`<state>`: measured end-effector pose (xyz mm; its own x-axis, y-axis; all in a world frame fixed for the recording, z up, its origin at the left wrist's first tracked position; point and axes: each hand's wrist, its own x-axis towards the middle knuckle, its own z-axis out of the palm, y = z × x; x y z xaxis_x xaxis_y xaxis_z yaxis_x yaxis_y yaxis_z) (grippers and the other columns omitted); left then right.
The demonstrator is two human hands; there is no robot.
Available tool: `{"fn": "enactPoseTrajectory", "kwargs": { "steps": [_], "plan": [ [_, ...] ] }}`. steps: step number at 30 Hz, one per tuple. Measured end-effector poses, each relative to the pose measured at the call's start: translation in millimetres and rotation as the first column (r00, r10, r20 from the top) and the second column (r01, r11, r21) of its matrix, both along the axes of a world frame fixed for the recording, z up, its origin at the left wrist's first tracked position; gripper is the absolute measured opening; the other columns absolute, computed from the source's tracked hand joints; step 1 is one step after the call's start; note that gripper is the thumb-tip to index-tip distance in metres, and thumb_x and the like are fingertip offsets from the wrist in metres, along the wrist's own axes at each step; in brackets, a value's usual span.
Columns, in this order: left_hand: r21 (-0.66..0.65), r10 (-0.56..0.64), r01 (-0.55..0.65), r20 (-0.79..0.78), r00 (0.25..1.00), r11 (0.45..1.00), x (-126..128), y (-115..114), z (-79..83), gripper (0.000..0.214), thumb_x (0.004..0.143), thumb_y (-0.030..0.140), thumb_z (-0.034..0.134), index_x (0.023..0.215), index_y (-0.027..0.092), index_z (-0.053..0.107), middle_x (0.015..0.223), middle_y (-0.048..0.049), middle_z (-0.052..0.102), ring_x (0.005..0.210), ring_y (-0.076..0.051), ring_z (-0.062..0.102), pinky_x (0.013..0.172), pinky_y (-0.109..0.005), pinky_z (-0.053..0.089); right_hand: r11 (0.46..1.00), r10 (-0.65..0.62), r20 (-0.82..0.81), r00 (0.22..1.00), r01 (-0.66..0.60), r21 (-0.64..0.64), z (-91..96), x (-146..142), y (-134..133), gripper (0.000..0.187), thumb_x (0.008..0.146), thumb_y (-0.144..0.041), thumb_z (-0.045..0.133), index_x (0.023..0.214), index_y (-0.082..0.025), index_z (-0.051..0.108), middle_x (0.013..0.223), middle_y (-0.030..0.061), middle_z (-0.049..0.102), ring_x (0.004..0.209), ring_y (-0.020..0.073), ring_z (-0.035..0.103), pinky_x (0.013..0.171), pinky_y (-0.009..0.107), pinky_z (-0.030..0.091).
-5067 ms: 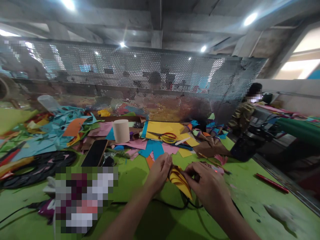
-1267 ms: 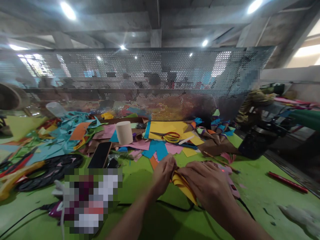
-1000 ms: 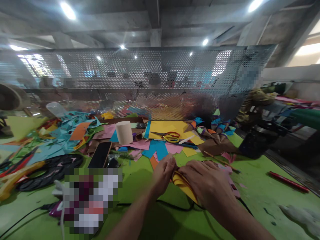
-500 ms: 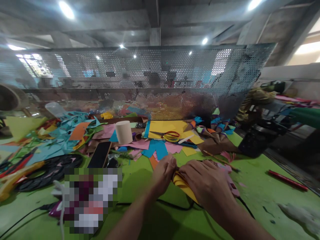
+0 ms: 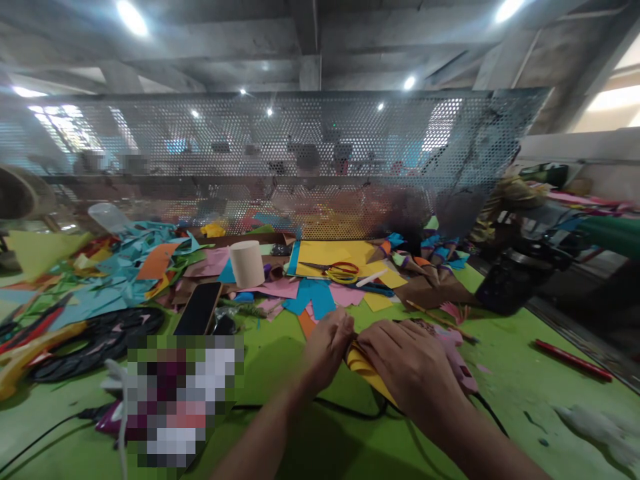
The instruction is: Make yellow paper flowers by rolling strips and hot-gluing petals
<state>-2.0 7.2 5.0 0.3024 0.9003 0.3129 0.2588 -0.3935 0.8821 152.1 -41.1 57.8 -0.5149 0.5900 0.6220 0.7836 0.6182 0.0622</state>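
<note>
My right hand (image 5: 413,360) is closed over a folded, layered piece of yellow sheet material (image 5: 369,372), with its fingers bent across the top. Against the far end of that piece, the fingers of my left hand (image 5: 330,343) are pinched together; whatever sits between them is hidden. Both hands are close together just above the green tabletop (image 5: 280,373). Partly behind my right hand lies a pink plastic tool (image 5: 457,357) with a black cord. Blue cut pieces (image 5: 316,299) lie just beyond my left hand.
Scissors with yellow and red handles (image 5: 340,271) rest on yellow sheets (image 5: 325,252). To the left are a cream cylinder (image 5: 247,265), a phone (image 5: 199,309), a black round tray (image 5: 100,343) and coloured scraps (image 5: 135,257). A red pen (image 5: 573,360) and black bottle (image 5: 517,277) are at right.
</note>
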Motion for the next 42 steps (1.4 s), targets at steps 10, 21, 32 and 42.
{"fn": "enactPoseTrajectory", "kwargs": {
  "steps": [10, 21, 32, 42],
  "plan": [
    [-0.013, -0.019, 0.019, 0.024, 1.000, 1.000, 0.4, 1.6, -0.4, 0.042, 0.100, 0.049, 0.027, 0.070, 0.021, 0.037, 0.070, 0.0019, 0.039, 0.068, -0.015, 0.038, 0.064, -0.029, 0.032, 0.999, 0.042, 0.055, 0.998, -0.041, -0.018, 2.4, -0.1, 2.3, 0.023, 0.096, -0.016, 0.047, 0.077, -0.018, 0.060, 0.069, 0.0020, 0.059, 0.061, 0.0165, 0.051, 0.064, 0.032, 0.032],
    [0.031, -0.001, 0.000, 0.033, 0.999, 1.000, 0.8, 3.2, -6.4, 0.040, 0.100, 0.047, 0.029, 0.072, 0.021, 0.042, 0.072, 0.0001, 0.045, 0.071, -0.016, 0.042, 0.069, -0.030, 0.036, 0.999, 0.041, -0.006, 0.999, -0.041, -0.002, 4.4, -1.7, 6.5, 0.018, 0.099, -0.017, 0.041, 0.094, -0.017, 0.058, 0.079, 0.0042, 0.069, 0.064, 0.0172, 0.059, 0.065, 0.032, 0.037],
    [0.030, -0.038, 0.037, 0.019, 0.999, 0.999, 0.8, -1.6, 3.2, 0.036, 0.101, 0.040, 0.028, 0.072, 0.021, 0.040, 0.074, -0.0002, 0.044, 0.072, -0.016, 0.041, 0.069, -0.028, 0.037, 0.999, 0.035, 0.000, 0.999, -0.035, -0.026, 7.9, 0.2, 6.8, 0.011, 0.092, -0.014, 0.053, 0.085, -0.019, 0.061, 0.073, 0.0014, 0.065, 0.063, 0.0171, 0.057, 0.064, 0.031, 0.037],
    [0.051, -0.033, 0.033, 0.000, 0.999, 0.998, 0.6, 1.7, -3.6, 0.036, 0.101, 0.041, 0.027, 0.075, 0.021, 0.042, 0.075, 0.0004, 0.046, 0.072, -0.015, 0.043, 0.071, -0.028, 0.038, 0.990, 0.035, 0.100, 0.994, -0.020, -0.141, 1.9, -0.5, 11.8, 0.009, 0.086, -0.009, 0.062, 0.090, -0.017, 0.061, 0.080, 0.0026, 0.066, 0.073, 0.0201, 0.060, 0.068, 0.034, 0.035]
  ]
}}
